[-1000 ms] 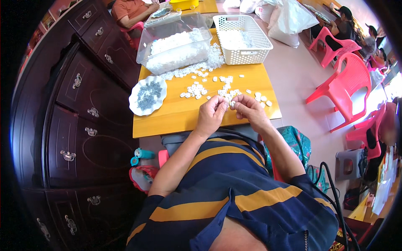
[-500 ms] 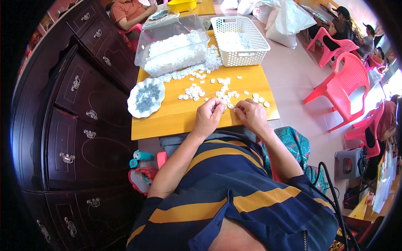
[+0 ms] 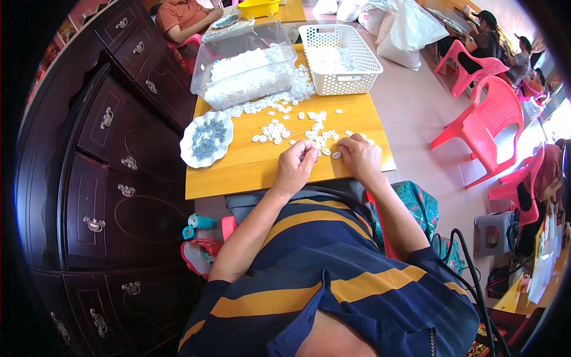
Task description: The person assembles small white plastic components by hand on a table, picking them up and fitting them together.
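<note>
My left hand [image 3: 297,164] is closed in a pinch over the front part of the yellow wooden table [image 3: 238,178]. What its fingertips hold, if anything, is too small to make out. To the right, my right hand [image 3: 361,157] rests low over the table with its fingers curled together, and their tips are partly hidden. Beside its fingertips lies a small white oval piece [image 3: 336,155]. Another white oval piece [image 3: 326,152] is close to the left fingertips. Several more white pieces with dark marks lie in a loose cluster [image 3: 275,131] beyond my hands.
A scalloped white plate [image 3: 188,143] of small grey parts stands at the left. Farther back are a clear bin [image 3: 238,95] of white pieces and a white perforated basket [image 3: 351,82]. A dark cabinet [image 3: 137,196] flanks the left; pink chairs [image 3: 485,122] stand right.
My right hand has shifted slightly right and away from me, now covering some of the white pieces at the right. The left hand stays pinched in nearly the same place.
</note>
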Demonstrator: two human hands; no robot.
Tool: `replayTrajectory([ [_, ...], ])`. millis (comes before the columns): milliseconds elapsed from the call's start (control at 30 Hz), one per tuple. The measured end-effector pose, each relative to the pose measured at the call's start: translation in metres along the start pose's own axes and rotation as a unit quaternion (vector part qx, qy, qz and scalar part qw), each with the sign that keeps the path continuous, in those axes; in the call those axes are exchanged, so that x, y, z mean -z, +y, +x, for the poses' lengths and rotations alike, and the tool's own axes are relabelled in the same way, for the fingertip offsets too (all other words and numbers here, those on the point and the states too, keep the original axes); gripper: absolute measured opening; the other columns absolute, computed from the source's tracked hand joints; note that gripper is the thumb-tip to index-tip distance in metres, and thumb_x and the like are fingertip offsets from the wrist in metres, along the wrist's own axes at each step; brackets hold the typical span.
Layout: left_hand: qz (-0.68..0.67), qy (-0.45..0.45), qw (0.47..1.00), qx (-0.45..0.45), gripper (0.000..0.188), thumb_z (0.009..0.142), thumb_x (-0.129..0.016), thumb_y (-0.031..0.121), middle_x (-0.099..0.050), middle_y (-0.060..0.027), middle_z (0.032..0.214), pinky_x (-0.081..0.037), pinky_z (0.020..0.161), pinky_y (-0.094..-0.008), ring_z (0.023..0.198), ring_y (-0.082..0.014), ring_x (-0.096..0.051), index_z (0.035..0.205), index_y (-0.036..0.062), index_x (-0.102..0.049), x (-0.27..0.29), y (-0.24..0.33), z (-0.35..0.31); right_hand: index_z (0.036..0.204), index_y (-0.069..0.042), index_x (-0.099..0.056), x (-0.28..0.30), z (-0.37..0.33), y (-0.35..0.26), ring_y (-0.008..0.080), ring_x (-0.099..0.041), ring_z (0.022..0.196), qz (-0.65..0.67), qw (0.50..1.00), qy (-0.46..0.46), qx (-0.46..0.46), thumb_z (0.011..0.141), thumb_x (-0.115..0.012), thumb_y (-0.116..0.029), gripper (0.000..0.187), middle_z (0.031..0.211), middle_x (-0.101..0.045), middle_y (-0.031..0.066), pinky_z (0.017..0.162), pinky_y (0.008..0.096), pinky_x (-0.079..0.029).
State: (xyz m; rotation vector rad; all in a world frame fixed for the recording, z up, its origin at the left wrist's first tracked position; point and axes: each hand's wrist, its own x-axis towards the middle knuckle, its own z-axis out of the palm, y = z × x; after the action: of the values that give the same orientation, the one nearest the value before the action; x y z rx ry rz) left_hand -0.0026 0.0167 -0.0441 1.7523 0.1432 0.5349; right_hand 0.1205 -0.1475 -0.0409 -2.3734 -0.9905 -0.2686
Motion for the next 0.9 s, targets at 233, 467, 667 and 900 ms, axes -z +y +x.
replayTrajectory([
  [233,0.003,-0.001,1.000,0.003,0.013,0.100,-0.058,0.014,-0.058,0.0028,0.075,-0.039,0.054,-0.0199,0.060,-0.0022,-0.047,0.092,0.0028,-0.060,0.000,0.001,-0.001,0.088,-0.013,-0.068,-0.003,-0.002,-0.001,0.0331,-0.067,0.082,-0.064,0.998,-0.013,-0.019,0.089,-0.064,-0.027,0.015,0.090,-0.066,0.0078,0.070,0.0457,-0.051],
  [467,-0.006,0.001,1.000,-0.007,0.013,0.100,-0.057,0.013,-0.058,0.0028,0.074,-0.039,0.055,-0.0199,0.060,-0.0024,-0.046,0.092,0.0025,-0.060,0.000,0.004,0.000,0.096,-0.010,-0.061,-0.013,-0.004,0.003,0.0365,-0.066,0.083,-0.092,0.995,-0.022,-0.033,0.092,-0.060,-0.026,0.016,0.093,-0.065,0.0110,0.070,0.0491,-0.050],
  [667,-0.006,0.005,1.000,-0.004,0.014,0.100,-0.058,0.014,-0.059,0.0020,0.074,-0.040,0.055,-0.0201,0.060,-0.0026,-0.048,0.093,0.0020,-0.061,0.001,0.003,0.000,0.095,-0.005,-0.058,-0.001,-0.001,0.001,0.0380,-0.068,0.075,-0.017,1.000,0.008,-0.017,0.093,-0.060,-0.019,0.015,0.086,-0.069,0.0148,0.066,0.0471,-0.054],
  [900,0.000,0.002,1.000,-0.002,0.015,0.100,-0.059,0.016,-0.060,0.0011,0.075,-0.041,0.054,-0.0203,0.060,-0.0033,-0.050,0.094,0.0020,-0.062,0.001,0.003,0.001,0.100,-0.004,-0.062,0.010,-0.007,-0.018,0.0104,-0.059,0.062,0.380,0.921,-0.052,-0.069,0.093,-0.065,-0.012,0.012,0.078,-0.064,0.0026,0.058,0.0256,-0.049],
])
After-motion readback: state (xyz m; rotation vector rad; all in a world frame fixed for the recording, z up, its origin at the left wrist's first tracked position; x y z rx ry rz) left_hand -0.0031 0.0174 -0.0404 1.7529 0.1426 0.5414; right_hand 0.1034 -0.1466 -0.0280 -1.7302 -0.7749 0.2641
